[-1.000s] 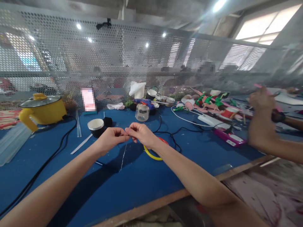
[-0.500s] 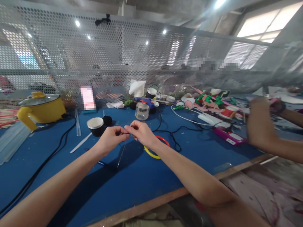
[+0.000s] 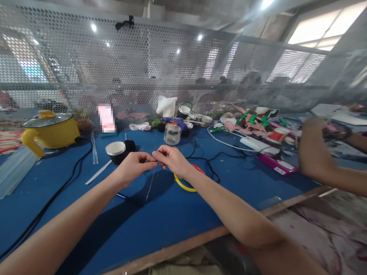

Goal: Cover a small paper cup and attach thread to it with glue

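My left hand is pinched shut over the table, its fingertips on something small and dark that they mostly hide. Close against it, my right hand also pinches with thumb and finger at the same spot. A thin pale thread hangs down from between the hands. Beneath my right wrist lies a yellow and red ring, partly covered by the arm. Just beyond my left hand stands a cup with a black wrap and white rim, with a black fuzzy ball beside it.
A clear jar and a blue glue gun stand behind my hands. At left is a yellow electric pot with a black cord. A purple power strip lies at right, near a co-worker's arm. The blue table has a wooden edge.
Both hands stay pinched together in nearly the same place, with slight finger movement. The hanging thread's lower end has swung a little to the right. The co-worker's hand has shifted slightly.
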{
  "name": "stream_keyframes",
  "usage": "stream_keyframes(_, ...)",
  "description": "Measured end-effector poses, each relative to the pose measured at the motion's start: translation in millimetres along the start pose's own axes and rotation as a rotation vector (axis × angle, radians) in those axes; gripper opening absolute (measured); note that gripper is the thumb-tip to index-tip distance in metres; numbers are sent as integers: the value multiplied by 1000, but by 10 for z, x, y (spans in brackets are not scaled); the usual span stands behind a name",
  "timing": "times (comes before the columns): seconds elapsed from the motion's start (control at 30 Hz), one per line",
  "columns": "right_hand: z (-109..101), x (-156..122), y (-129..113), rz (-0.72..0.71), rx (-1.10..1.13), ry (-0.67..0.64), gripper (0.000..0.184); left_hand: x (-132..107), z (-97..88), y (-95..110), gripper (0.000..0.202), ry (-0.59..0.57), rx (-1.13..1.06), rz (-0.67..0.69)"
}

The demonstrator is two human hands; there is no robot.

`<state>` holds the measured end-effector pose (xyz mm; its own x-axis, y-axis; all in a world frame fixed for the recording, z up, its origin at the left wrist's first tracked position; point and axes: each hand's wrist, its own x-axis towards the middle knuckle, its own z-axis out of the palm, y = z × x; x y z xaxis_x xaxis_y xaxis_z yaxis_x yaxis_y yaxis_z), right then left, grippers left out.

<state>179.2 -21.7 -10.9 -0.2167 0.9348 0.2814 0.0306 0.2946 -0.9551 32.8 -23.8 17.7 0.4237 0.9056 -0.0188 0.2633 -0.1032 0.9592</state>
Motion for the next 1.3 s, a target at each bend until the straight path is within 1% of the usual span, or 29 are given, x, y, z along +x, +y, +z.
stream_keyframes(0.17, 32, -24, -36, -2, -58, 63, 35, 6, 10, -31, 16, 58, 89, 74)
stream_keyframes(0.3, 50, -39, -45, 26, -85, 99, 36, 7, 19, -48, 14, 70, 80, 96)
stream_keyframes(0.37, 44, -30, -24, 42, -7, 57, 34, 2, 20, -34, 15, 57, 41, 63)
stream_keyframes(0.47, 21, -3, 19, 41, 155, -50, 29, -8, 12, 4, 17, 20, -42, -34)
stream_keyframes(0.57, 2, 12, 37, 47, 193, -85, 27, -6, -1, 17, 17, -11, -73, -67)
stream_keyframes(0.67, -1, 4, 22, 62, 122, -48, 29, 9, -4, -11, 16, 12, -20, -14)
stream_keyframes(0.8, 13, -17, -6, 44, 1, -1, 33, 21, 9, -55, 15, 41, 79, 77)
stream_keyframes(0.97, 48, -33, -23, 56, -42, 69, 38, 17, 19, -68, 15, 55, 139, 96)
stream_keyframes(1.07, 62, -35, -15, 77, -35, 93, 38, 16, 22, -57, 13, 47, 121, 96)
stream_keyframes(1.13, 56, -29, 2, 75, 19, 61, 36, 14, 21, -43, 14, 42, 79, 63)
stream_keyframes(1.23, 28, -7, 35, 58, 169, -44, 31, 11, 10, -23, 17, 12, 8, -23)
stream_keyframes(1.3, 6, 9, 51, 59, 218, -86, 28, 10, 0, -16, 19, -17, -19, -53)
